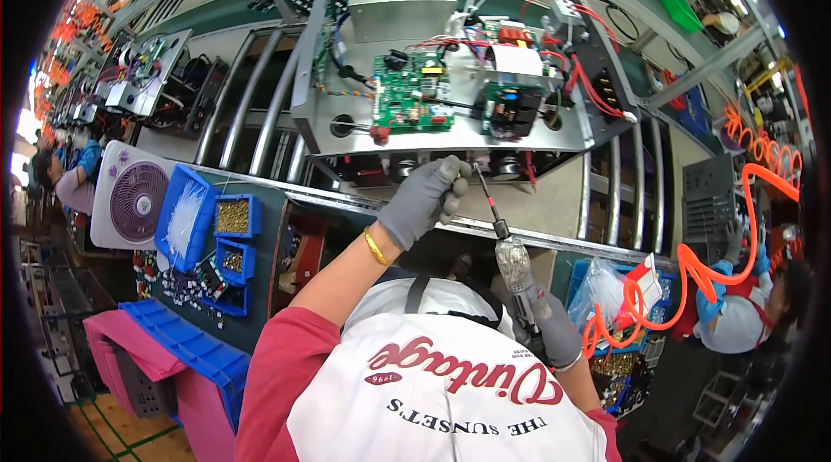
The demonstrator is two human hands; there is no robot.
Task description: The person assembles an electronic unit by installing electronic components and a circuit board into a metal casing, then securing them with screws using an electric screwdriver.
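Observation:
My left hand [422, 202], in a grey glove, is closed in a pinch just below the front edge of an open metal chassis [467, 140]. Whatever it pinches is too small to make out. Beside its fingertips is the tip of the long bit of a power screwdriver [518, 276]. My right hand [557, 330], also gloved in grey, wraps around the tool's body, which slants up toward the chassis. Inside the chassis sit a green circuit board [402, 94], a black component block [512, 109], a silver metal box [402, 10] and bundled wires.
Metal rollers [613, 193] run beneath the chassis. Left stand a white fan [138, 193], a blue tray of white ties [183, 215] and blue bins of brass-coloured hardware [234, 217]. An orange coiled hose [684, 276] hangs right, near a co-worker [736, 315]. Another partly built unit [143, 85] lies far left.

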